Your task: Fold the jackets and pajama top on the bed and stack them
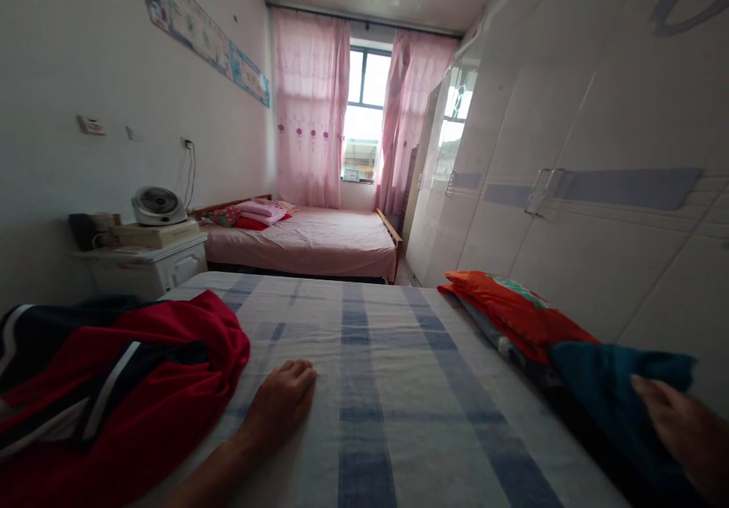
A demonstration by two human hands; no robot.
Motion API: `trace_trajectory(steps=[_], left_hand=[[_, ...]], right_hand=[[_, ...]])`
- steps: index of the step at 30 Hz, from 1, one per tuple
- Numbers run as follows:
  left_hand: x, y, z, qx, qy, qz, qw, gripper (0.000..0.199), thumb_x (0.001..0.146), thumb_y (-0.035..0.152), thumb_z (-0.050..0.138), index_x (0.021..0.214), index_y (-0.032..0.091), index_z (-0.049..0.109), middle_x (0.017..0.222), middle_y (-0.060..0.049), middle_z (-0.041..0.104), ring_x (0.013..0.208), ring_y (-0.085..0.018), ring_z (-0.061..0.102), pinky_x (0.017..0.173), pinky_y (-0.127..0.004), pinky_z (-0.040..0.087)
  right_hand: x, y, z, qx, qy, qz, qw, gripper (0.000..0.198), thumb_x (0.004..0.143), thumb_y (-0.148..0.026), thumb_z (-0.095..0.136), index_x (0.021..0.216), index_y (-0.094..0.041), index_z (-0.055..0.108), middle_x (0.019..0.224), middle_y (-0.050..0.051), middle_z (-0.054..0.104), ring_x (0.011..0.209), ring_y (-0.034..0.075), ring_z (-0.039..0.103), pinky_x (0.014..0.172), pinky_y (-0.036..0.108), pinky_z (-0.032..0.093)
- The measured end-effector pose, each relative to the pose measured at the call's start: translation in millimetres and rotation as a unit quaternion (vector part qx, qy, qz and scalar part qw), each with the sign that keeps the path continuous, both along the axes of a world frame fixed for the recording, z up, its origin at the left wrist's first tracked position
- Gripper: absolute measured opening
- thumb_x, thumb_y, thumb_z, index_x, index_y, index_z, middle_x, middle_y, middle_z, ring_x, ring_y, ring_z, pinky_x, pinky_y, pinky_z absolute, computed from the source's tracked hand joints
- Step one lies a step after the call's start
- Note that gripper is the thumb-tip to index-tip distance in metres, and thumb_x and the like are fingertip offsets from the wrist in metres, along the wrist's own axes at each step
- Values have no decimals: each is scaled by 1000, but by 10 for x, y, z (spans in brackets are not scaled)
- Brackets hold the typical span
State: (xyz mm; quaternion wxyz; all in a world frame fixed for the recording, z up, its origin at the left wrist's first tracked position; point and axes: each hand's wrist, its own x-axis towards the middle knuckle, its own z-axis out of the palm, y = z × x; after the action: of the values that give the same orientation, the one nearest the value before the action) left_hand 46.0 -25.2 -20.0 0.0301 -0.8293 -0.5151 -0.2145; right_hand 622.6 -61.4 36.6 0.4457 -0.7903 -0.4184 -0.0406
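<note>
My left hand (283, 398) lies palm down on the blue-and-white checked sheet (307, 447), with nothing visible in it. Just left of it, a red jacket (187, 386) with navy parts and white stripes is heaped on the bed. At the right edge my right hand (683, 428) grips a teal cloth garment (609, 394), though part of its fingers is blurred or out of sight. Beyond that garment an orange garment (512, 314) with a green and white print lies on top of dark clothes (501, 345).
A white wardrobe (615, 265) runs along the right side. Past the checked bed stands another bed (330, 242) with folded pink bedding (265, 210). A bedside cabinet (148, 265) on the left holds a small fan (158, 206). Pink curtains (310, 105) flank the window.
</note>
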Motion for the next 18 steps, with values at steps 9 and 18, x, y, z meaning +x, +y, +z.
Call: trace_trajectory(steps=[9,18], left_hand=[[-70,33,-51,-8,-42,-28,999,22,89,20,37,87,23,59,99,-4,63,95,-20,57,85,-36,45],[-172,-31,59,-37,-372,71,925,39,92,43,31,123,23,43,117,-8,58,101,-23,59,83,-37,50]], right_hand=[[-2117,225,847,61,244,341,906,34,72,-54,55,81,-21,57,70,1,64,69,21,61,67,33,50],[-3010,582,1058,172,412,493,747,31,75,-49,61,72,-19,54,60,-6,50,53,8,43,49,20,37]])
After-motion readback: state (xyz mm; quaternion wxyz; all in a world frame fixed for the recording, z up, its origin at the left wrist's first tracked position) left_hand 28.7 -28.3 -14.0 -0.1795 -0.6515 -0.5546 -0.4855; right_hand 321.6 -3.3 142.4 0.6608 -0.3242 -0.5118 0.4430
